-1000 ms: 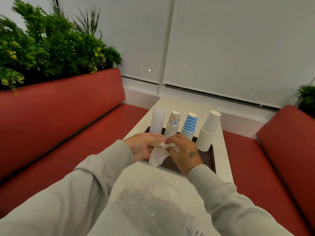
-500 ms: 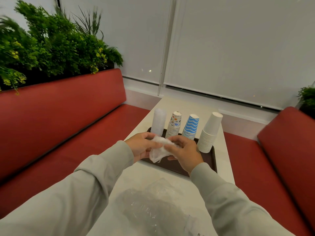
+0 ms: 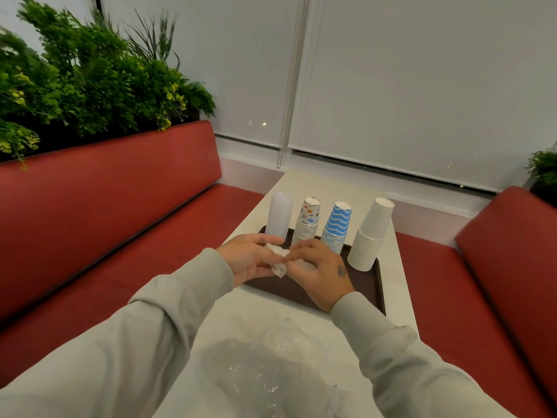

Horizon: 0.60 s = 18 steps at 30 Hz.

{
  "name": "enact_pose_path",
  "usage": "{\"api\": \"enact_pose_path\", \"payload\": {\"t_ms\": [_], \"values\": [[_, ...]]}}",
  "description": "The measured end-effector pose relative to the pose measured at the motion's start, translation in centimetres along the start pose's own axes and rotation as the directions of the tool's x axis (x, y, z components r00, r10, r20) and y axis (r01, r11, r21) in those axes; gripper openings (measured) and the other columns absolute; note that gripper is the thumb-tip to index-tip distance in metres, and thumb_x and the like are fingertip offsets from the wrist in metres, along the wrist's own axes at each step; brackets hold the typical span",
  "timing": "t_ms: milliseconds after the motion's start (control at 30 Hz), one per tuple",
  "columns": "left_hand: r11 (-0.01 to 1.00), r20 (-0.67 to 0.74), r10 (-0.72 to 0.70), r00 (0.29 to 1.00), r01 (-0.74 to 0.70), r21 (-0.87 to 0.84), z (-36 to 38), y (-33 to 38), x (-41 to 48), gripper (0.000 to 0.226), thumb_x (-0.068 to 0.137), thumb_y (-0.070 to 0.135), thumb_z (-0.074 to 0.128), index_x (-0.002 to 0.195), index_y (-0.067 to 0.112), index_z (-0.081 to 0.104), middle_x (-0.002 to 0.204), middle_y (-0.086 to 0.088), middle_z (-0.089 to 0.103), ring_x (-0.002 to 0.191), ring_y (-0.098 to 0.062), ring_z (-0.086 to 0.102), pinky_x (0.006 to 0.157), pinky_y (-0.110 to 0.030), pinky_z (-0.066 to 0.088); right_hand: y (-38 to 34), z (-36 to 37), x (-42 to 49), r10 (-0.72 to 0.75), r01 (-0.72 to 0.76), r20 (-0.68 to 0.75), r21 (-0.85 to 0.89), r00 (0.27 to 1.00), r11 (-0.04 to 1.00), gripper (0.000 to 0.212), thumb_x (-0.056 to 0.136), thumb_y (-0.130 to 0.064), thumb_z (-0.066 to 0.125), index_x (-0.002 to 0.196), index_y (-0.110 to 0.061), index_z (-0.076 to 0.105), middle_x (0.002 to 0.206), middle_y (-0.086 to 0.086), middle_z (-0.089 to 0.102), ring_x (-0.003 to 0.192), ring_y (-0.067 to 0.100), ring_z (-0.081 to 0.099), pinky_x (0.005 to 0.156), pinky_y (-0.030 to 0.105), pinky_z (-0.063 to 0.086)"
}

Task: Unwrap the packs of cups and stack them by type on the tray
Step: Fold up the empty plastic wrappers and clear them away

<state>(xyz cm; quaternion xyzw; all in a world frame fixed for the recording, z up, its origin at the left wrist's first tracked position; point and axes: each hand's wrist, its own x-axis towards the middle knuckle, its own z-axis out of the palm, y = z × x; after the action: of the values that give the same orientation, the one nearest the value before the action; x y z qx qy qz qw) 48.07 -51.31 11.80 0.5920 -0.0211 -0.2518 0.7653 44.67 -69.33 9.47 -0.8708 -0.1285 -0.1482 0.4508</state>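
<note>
Four upside-down stacks stand along the back of a dark brown tray (image 3: 373,285): translucent plastic cups (image 3: 278,217), cartoon-print cups (image 3: 307,223), blue wavy-striped cups (image 3: 336,227) and plain white cups (image 3: 370,236). Over the tray's near left part, my left hand (image 3: 248,257) and my right hand (image 3: 319,271) together hold a small crumpled piece of white wrapper (image 3: 277,259), fingers pinching it from both sides.
Crumpled clear plastic wrap (image 3: 265,375) lies on the white table (image 3: 401,285) close to me. Red benches (image 3: 120,218) run along both sides. Green plants (image 3: 90,82) stand behind the left bench, and window blinds close off the far end.
The white wrapper has been bunched smaller between my hands. Both hands stay over the tray's near left part; the cup stacks have not moved.
</note>
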Motion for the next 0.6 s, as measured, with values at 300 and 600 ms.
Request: {"api": "enact_pose_path", "payload": {"t_ms": [300,600], "values": [[0.986,-0.041,0.077,0.996,-0.07,0.15,0.5,0.1,0.7,0.053,0.075,-0.018,0.071,0.121,0.007,0.06,0.125,-0.023,0.06,0.104,-0.034,0.068,0.082,-0.039,0.061,-0.3,-1.0,1.1,0.301,-0.335,0.149,0.348,0.942,0.875,0.026,0.08,-0.005,0.078,0.102,-0.017,0.07,0.101,0.012,0.071,0.089,0.028,0.071,0.069,0.034,0.062],[0.976,-0.086,0.073,0.994,-0.053,0.212,0.9,-0.4,0.4,0.041,0.077,-0.016,0.072,0.113,0.001,0.066,0.118,-0.024,0.064,0.099,-0.036,0.07,0.076,-0.038,0.062,-0.3,-1.1,0.7,0.282,-0.303,0.113,0.256,0.953,0.918,0.024,0.082,-0.006,0.076,0.096,-0.023,0.067,0.1,0.01,0.069,0.086,0.025,0.069,0.059,0.018,0.054]]}}
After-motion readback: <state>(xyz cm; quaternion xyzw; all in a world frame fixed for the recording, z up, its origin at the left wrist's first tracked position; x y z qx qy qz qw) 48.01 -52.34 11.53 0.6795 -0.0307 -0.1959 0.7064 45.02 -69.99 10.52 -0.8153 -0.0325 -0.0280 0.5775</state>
